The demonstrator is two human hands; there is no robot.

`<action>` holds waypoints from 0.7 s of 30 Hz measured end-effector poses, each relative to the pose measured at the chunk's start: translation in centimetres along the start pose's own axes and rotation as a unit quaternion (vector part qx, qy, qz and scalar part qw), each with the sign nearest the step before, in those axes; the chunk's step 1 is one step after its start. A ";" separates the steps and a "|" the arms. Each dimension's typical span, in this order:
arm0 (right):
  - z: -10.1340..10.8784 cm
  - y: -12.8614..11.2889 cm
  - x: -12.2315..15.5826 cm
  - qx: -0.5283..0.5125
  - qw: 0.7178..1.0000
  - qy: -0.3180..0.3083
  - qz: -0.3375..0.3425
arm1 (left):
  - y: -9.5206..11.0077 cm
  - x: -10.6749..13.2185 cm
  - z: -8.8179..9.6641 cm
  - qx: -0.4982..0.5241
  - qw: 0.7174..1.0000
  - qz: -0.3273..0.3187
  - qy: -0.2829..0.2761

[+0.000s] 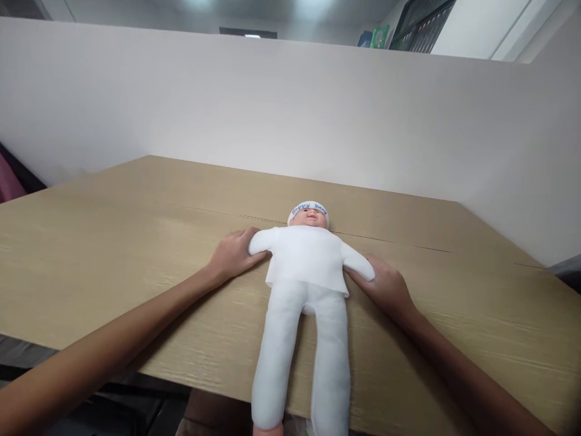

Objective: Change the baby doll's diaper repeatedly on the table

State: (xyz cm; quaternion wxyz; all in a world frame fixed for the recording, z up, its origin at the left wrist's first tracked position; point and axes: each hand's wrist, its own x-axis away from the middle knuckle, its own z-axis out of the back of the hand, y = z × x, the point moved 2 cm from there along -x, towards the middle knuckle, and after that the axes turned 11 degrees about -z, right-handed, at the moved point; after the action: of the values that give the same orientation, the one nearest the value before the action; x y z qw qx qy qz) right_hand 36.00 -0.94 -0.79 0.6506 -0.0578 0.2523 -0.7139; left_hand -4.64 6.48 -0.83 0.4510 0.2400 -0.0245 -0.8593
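- A doll (308, 257) in white lies face up on the table before you, its head pointing away and its legs reaching over the near edge.
- A white headband (309, 208) with blue lettering beginning "Happy" circles its head; a loose white shirt hangs over its white trousers (279, 339).
- Your left hand (233, 251) pinches the end of the left sleeve (264, 241), fingers curled along the upper side, thumb beneath, wrist low near the wood.
- Your right hand (390, 286) grips the end of the right sleeve (358, 261) between thumb and fingers, its knuckles turned outward; the fingertips are partly hidden.
- Your forearms slant in from the lower corners, the left crossing the near edge, both spread wide so the doll's arms stretch out to either side.
- Around you runs the pale wood-grain table (136, 242), a thin dark seam (403, 243) crossing it beyond the doll's shoulders.
- Behind it stands a plain white partition (272, 109), with a green object (379, 36) and a dark barred frame (420, 24) showing above its top.
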 end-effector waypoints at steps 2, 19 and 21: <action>-0.6 0.2 -1.5 0.005 1.000 0.009 -0.001 | -0.8 -1.3 -0.7 -0.004 1.000 -0.003 0.012; -2.9 2.4 -10.8 0.019 0.997 0.031 0.068 | -5.5 -8.6 -4.1 -0.026 0.998 -0.010 0.049; -2.4 2.9 -10.1 0.011 0.997 0.018 0.081 | -6.0 -7.4 -3.7 0.004 0.999 -0.025 0.040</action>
State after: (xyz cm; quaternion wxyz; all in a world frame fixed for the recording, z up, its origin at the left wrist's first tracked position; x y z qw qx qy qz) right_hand 39.07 9.36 -1.67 0.7022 -0.0171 0.2598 -0.6627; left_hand -4.09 16.57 -2.76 0.4293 0.2762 -0.0037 -0.8599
